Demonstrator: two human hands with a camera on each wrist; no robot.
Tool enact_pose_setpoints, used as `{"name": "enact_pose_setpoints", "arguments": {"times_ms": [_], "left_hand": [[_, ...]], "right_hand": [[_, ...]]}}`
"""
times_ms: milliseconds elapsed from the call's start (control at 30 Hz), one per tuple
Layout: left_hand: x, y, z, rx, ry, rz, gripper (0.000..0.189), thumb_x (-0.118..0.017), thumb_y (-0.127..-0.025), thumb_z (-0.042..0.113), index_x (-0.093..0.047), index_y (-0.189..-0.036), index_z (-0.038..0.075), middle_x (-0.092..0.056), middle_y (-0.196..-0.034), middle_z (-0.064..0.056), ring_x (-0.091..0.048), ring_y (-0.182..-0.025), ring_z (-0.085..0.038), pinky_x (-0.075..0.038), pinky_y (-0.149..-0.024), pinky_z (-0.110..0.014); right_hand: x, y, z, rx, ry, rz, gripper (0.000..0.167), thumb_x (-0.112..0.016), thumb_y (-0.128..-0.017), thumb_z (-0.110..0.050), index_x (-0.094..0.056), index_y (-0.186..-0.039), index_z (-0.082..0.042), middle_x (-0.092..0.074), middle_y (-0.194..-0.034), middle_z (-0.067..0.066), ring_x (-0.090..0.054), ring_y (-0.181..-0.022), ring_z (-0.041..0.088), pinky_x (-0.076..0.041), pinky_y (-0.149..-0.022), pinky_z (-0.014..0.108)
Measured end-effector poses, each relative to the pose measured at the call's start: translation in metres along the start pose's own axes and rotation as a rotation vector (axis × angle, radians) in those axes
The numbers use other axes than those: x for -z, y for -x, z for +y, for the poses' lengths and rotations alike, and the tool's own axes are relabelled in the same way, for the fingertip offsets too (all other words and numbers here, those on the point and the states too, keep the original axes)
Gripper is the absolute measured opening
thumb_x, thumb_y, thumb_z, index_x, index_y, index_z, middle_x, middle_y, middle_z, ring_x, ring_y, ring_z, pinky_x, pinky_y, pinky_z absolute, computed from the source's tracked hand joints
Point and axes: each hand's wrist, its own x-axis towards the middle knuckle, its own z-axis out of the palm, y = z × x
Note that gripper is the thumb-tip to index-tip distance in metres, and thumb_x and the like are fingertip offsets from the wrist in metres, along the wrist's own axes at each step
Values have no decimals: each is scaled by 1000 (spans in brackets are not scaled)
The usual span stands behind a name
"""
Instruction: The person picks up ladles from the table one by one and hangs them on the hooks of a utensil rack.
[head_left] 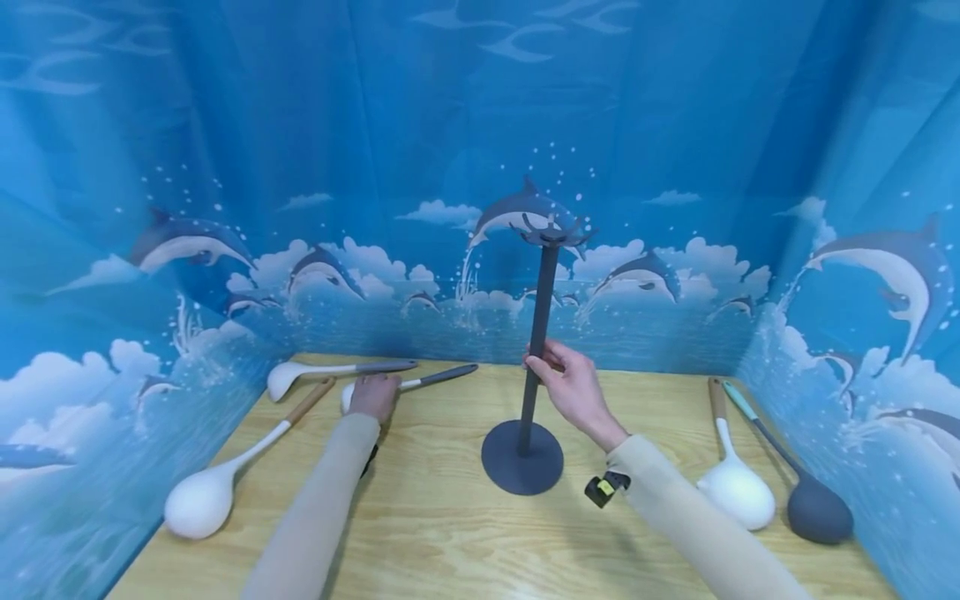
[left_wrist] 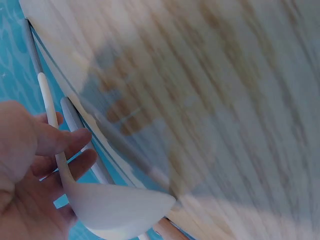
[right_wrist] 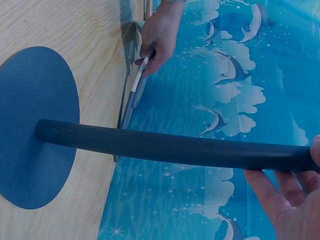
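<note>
My left hand (head_left: pixel 375 396) grips the white neck of a ladle (left_wrist: pixel 117 207) with a grey handle, its thumb and fingers around it in the left wrist view. The ladle's bowl lies close over the wooden table, partly hidden by the hand in the head view. With my right hand (head_left: pixel 576 392) I hold the upright pole of a dark utensil stand (head_left: pixel 538 312), thumb on one side and fingers on the other. The stand rises from a round flat base (head_left: pixel 502 457) and carries a ring of hooks (head_left: pixel 553 233) at its top.
Behind my left hand lies another white ladle (head_left: pixel 285 379) with a grey handle. A wooden-handled white ladle (head_left: pixel 201 500) lies at the left. At the right are a similar white ladle (head_left: pixel 738 492) and a dark ladle (head_left: pixel 817 508). A dolphin-print curtain (head_left: pixel 420 125) surrounds the table.
</note>
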Motion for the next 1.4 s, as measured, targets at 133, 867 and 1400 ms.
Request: {"name": "enact_pose_setpoints", "arguments": {"times_ms": [133,867,1400], "left_hand": [[-4,1,-1,0,-28,22,15,-58,-93,2,-68,-103,7,-70,-99,-22,-65,-96,-41,-46,-92,-61],[12,4,1,-55,92,74,52,-67,-88,1,-53,-138,6,-60,-126,-27,-57,-117,-46,-38,-102,-66],[13,1,9,-71,107,334,32,-60,-98,16,-62,-130,20,-55,-77,-8,-49,-64,-24,-41,-68,-45]], "right_hand": [[-2,1,1,14,1,-24,26,-59,-99,-31,-67,-119,-16,-73,-109,7,-70,-103,20,-59,-82,34],[2,-1,-1,13,-12,-61,29,-60,-98,-34,-67,-121,-17,-73,-107,6,-68,-106,20,-55,-92,43],[18,-16,-40,206,-177,131,42,-56,-101,-26,-53,-140,-12,-60,-131,12,-62,-116,22,-56,-90,28]]}}
